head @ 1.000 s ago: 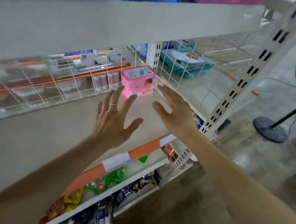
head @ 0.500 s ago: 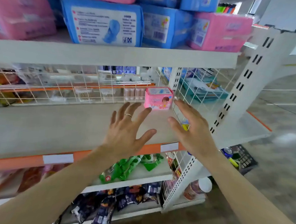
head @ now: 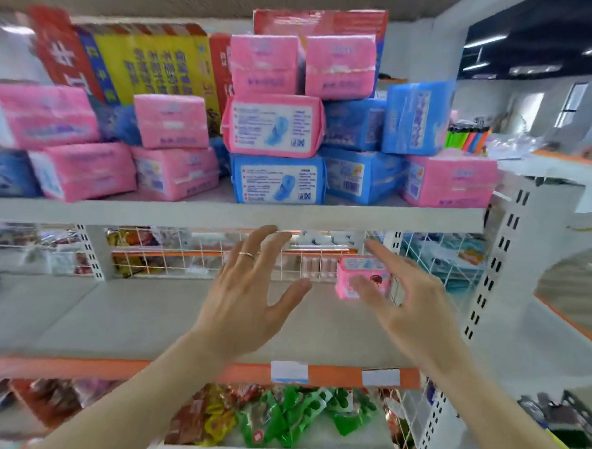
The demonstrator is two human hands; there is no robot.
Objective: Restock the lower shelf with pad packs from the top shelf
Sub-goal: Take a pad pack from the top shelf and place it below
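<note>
Two bare hands reach forward side by side, both spread wide and holding nothing. The left hand [head: 246, 290], with a ring on one finger, hovers over the nearly bare lower shelf [head: 111, 317]. The right hand [head: 410, 299] partly covers one small pink pack [head: 360, 272] standing at the back of that shelf. Above both hands, the top shelf [head: 219, 213] carries stacked pink and blue pad packs [head: 272, 127].
</note>
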